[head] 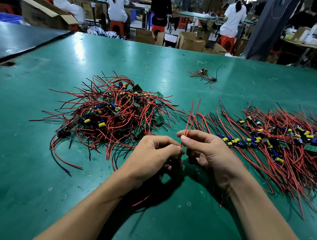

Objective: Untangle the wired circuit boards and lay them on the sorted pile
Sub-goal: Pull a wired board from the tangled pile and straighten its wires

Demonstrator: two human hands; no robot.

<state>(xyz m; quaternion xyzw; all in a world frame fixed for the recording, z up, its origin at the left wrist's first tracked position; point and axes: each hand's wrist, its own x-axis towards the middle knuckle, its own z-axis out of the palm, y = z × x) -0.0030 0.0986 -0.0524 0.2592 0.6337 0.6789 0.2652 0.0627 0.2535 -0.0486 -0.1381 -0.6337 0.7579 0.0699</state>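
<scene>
Holds in left hand (156, 154) what is probably a board, pinches its red wires (190, 119) upright in right hand (208, 154). Risks tearing a lead by tugging, or snagging the tangled heap (113, 111) nearby.

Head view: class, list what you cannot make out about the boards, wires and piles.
Head view throughout.
Held board: almost wholly hidden by curled fingers of the left hand.
Red wires pinched by the right hand: lower ends hidden behind both hands.
Sorted pile: cut off by the right edge.
Tangled pile: board count buried under wires.
Far bundle: too small for detail.
</scene>
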